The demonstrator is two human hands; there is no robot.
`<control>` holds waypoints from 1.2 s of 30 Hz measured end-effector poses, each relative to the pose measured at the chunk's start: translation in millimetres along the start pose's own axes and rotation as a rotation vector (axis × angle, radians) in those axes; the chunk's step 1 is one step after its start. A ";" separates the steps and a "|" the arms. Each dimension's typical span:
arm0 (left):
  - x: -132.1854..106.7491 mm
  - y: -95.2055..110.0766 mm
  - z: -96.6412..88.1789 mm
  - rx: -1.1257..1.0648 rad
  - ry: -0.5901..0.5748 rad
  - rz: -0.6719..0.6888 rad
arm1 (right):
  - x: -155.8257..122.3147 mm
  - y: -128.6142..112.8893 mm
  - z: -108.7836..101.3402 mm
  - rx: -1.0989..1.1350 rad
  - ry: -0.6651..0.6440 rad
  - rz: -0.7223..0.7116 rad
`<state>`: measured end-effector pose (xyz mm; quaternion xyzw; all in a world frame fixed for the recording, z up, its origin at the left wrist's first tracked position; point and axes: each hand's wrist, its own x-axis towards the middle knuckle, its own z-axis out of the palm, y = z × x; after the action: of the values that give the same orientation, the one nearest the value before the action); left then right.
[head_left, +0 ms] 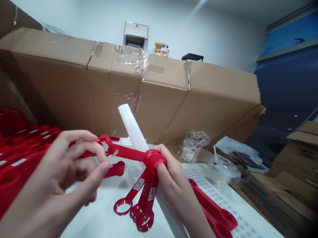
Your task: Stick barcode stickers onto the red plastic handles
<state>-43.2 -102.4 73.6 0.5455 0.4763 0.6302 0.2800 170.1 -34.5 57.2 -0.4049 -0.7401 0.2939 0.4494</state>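
My left hand (77, 168) is closed in a pinch, with a small pale strip (114, 154), perhaps a sticker, at the thumb and fingertip. My right hand (169, 172) is wrapped around a bunch of red ring-ended plastic pieces (155, 160). The stacked rings sit around a white tube (133, 128) that slants up to the left. Several of the pieces hang downward, their open rings (144, 220) at the bottom and white barcode labels (139, 184) on the shafts. One piece (128, 152) stretches left, its far ring beside my left fingers.
Piled red pieces (23, 151) with white labels fill the left side. More red pieces (218, 216) lie by my right forearm, beside a sheet of labels (243, 228). A bagged cup with a straw (220, 170) stands at right. Cardboard (162, 101) walls the back.
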 end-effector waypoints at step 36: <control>15.9 -33.9 19.5 0.165 0.004 -0.001 | -13.4 -10.6 7.7 0.000 -0.068 -0.058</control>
<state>-34.1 -69.5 48.7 0.5650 0.5275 0.5899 0.2335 163.2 -52.0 56.7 -0.3730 -0.7665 0.2943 0.4321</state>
